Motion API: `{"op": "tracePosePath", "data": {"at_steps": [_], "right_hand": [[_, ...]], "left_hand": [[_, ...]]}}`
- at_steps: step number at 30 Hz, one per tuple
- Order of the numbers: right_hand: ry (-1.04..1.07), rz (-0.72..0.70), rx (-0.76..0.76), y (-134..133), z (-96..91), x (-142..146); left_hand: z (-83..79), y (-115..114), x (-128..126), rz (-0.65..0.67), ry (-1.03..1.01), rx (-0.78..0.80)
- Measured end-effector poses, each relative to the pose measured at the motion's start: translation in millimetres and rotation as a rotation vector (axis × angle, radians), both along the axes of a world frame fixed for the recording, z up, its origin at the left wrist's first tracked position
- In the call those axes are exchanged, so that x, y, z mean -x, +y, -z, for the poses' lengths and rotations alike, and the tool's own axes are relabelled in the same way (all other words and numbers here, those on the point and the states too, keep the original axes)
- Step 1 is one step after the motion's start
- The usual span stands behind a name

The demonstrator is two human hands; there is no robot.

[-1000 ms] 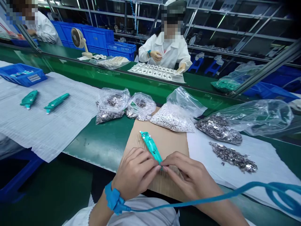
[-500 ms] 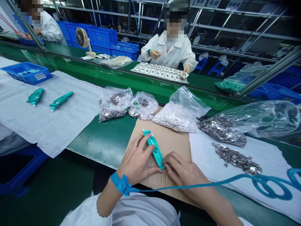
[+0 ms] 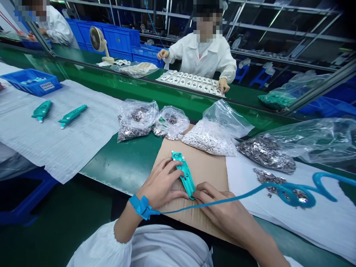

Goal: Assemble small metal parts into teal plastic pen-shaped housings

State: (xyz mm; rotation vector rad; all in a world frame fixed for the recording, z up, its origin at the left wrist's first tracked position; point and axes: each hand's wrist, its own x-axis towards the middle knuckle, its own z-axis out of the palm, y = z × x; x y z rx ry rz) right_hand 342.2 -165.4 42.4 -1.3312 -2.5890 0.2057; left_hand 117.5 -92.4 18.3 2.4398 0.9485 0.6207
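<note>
A slim teal plastic casing half point(image 3: 187, 182) lies slanted on the brown cardboard sheet point(image 3: 211, 168), its hollow side up and its white tip pointing away from me. Small fittings show inside near that tip. My left hand point(image 3: 161, 181) grips the casing from the left, fingers over its edge and thumb near the lower end. At that lower end, the fingertips of my right hand point(image 3: 215, 204) are pinched together against the casing. Whatever they hold, if anything, is hidden. Around my left wrist sits a blue strap point(image 3: 142, 207), with a coiled blue cord point(image 3: 236, 197) crossing over my right forearm.
Behind the cardboard stand bags of metal parts point(image 3: 135, 131) and a bag of white pieces point(image 3: 210, 141). Loose metal pieces point(image 3: 268, 176) lie on white sheeting at right. Two teal casings point(image 3: 72, 115) and a blue bin point(image 3: 41, 91) are left. A co-worker point(image 3: 204, 55) sits opposite.
My hands and the casing keep nearly the same pose, with the view slightly shifted. The blue cord has swung up over the loose metal pieces. The co-worker's raised hand has moved left.
</note>
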Motion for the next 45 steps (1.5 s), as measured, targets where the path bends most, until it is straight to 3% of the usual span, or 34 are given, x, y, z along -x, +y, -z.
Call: {"op": "tracePosePath", "data": {"at_steps": [6,8,11,13,16,19,24,31,45], "right_hand": [[0.159,0.095,0.143,0.8,-8.5,-2.5],[0.402,0.223,0.203,3.5,-16.6,-1.2],[1.052,0.406,0.282,14.7,-32.6,8.3],[1.453,0.417,0.382,27.6,-42.0,19.9],[1.718,0.362,0.575,49.9,-45.0,39.5],[1.858,0.378,0.67,66.0,-32.2,53.2],[1.921,0.404,0.707,72.2,-8.6,56.2],[1.872,0.363,0.787,70.6,-0.6,55.0],[1.728,0.515,0.57,66.1,7.9,73.2]], "left_hand": [[-0.6,-1.4,0.7,-0.003,-0.005,0.004],[-1.2,-1.6,0.9,0.004,0.0,0.01],[-1.5,-1.4,0.9,0.039,0.021,0.012],[-0.6,-1.1,0.8,0.061,0.028,0.0],[2.8,-0.4,0.9,0.075,0.017,-0.026],[6.3,-0.2,1.4,0.064,-0.008,-0.047],[6.9,-0.2,1.9,0.085,0.007,-0.066],[7.0,0.6,1.5,0.101,-0.005,-0.071],[6.0,-0.1,0.4,0.101,-0.007,-0.067]]}}
